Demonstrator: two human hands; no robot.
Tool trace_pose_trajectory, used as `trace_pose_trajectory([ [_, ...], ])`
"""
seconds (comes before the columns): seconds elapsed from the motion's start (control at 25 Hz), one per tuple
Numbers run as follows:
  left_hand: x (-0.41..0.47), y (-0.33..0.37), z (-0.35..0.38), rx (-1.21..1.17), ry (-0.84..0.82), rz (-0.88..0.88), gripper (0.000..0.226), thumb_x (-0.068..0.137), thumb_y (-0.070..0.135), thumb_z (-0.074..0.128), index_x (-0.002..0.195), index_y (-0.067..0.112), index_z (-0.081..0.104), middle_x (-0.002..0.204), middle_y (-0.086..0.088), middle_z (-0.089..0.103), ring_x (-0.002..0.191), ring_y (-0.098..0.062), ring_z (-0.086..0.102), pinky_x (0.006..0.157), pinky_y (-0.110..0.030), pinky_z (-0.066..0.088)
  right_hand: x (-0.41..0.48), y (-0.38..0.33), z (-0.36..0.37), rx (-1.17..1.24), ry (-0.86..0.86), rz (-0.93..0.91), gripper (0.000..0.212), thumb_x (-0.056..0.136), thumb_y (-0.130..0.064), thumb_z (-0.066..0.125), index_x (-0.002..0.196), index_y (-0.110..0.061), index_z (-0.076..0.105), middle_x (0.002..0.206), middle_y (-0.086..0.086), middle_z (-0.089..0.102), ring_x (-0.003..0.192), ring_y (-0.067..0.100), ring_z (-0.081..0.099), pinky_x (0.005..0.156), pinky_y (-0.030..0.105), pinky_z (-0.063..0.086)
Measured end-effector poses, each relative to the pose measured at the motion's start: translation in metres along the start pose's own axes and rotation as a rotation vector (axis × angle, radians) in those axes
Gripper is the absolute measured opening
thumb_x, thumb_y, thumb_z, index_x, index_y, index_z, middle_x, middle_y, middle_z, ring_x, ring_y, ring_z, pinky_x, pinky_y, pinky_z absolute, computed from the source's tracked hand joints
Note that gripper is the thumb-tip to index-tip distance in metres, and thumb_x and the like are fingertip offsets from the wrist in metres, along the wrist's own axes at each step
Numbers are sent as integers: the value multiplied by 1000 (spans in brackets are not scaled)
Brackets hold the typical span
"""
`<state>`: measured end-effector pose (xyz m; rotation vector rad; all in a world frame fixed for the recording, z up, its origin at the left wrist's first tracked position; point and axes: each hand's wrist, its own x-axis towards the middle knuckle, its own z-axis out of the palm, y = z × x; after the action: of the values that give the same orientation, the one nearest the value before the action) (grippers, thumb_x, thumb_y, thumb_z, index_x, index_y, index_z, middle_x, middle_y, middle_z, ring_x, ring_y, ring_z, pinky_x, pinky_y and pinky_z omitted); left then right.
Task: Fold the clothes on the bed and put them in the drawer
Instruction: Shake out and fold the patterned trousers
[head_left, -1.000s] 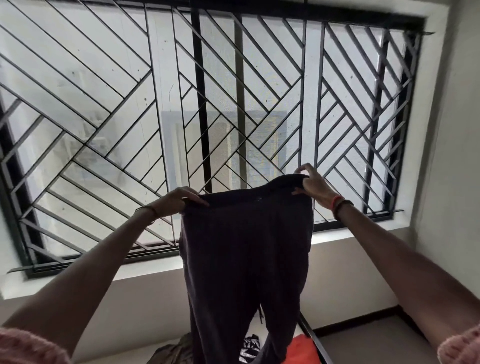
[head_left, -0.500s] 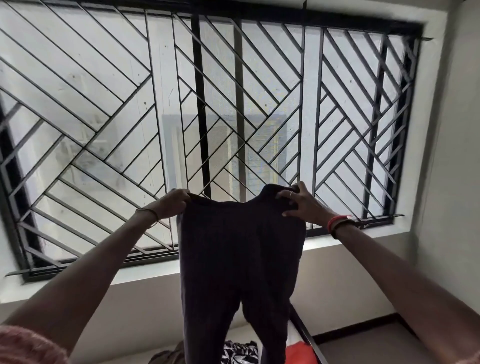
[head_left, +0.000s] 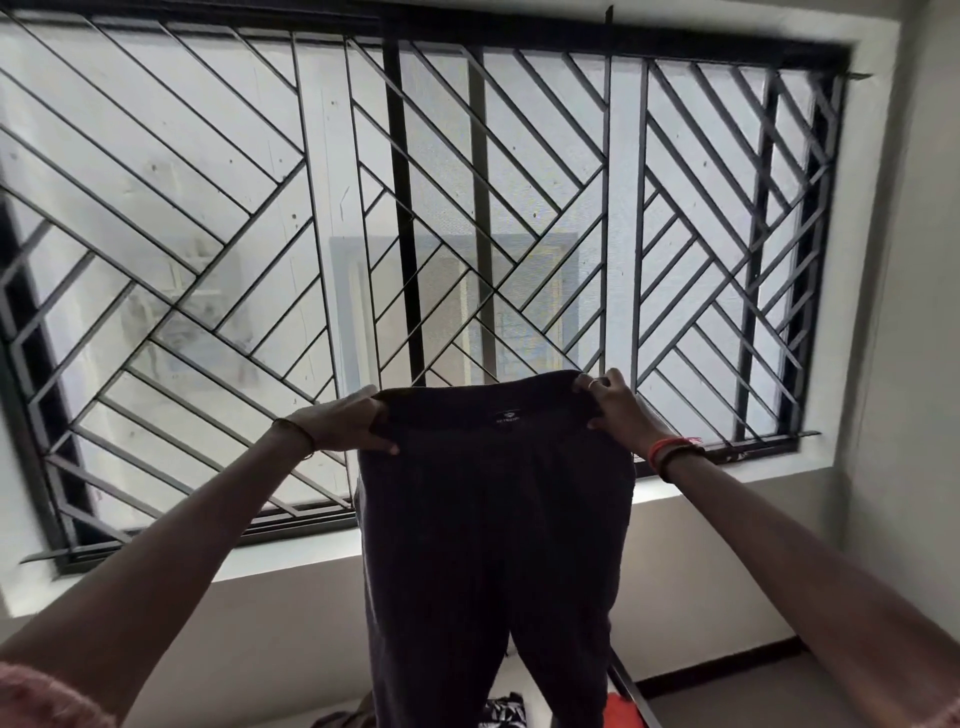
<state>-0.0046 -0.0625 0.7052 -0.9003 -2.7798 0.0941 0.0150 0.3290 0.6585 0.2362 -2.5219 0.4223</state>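
Barred window (head_left: 467, 208) behind dark trousers (head_left: 493, 519), waistband in left hand (head_left: 343, 426) and right hand (head_left: 613, 410).

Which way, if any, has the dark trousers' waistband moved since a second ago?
Yes: the waistband dropped slightly toward the black metal window grille's bottom rail.

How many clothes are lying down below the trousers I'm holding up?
3: a dull dark garment at the bottom edge, left of the trousers; a black-and-white patterned garment between the legs; an orange garment to their right. The trousers may hide more.
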Motion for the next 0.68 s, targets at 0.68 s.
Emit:
trace_pose_trajectory([
  [0.68,3,-22,0,-284,134,-57,11,92,29,61,84,35,67,65,22,59,70,6,59,67,-14,37,6,24,-29,516,-28,166,33,83,-3,69,73,-18,41,74,3,49,70,15,44,63,25,38],
])
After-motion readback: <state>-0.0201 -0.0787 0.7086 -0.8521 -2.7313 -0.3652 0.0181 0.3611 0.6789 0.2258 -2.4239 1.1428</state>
